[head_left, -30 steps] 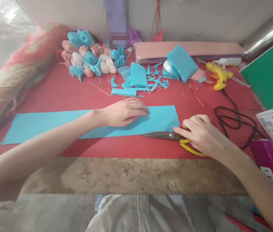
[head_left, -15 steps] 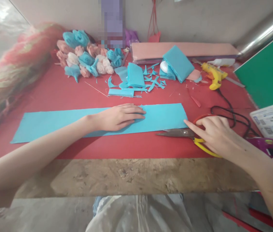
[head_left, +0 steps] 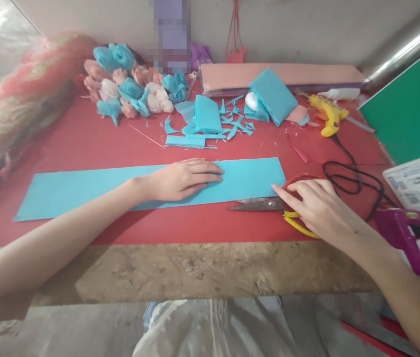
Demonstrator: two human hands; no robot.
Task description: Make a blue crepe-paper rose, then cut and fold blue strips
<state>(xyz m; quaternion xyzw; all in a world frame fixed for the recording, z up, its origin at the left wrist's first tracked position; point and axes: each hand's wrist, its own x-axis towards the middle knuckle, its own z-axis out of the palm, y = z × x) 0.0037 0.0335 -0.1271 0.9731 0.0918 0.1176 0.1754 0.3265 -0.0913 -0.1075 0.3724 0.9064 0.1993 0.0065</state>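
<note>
A long blue paper strip (head_left: 250, 176) lies flat across the red table cover. My left hand (head_left: 185, 179) rests on its middle, palm down with the fingers spread. Scissors (head_left: 256, 204) with red and yellow handles are in my right hand (head_left: 308, 201), at the strip's right end. Their blades point left along the strip's lower edge, slightly parted. The index finger of that hand stretches toward the strip's lower right corner, while the other fingers are around the handles, partly hidden.
Blue and pink paper flowers (head_left: 130, 89) are heaped at the back left. Behind the strip lie blue scraps (head_left: 234, 126) and folded blue pieces (head_left: 208, 114). A yellow glue gun (head_left: 331, 116) with a black cord is at the right, near a white box (head_left: 418, 186).
My right hand has moved a little to the left with the scissors, so the blades reach further along the strip's lower edge. My left hand has stayed in place.
</note>
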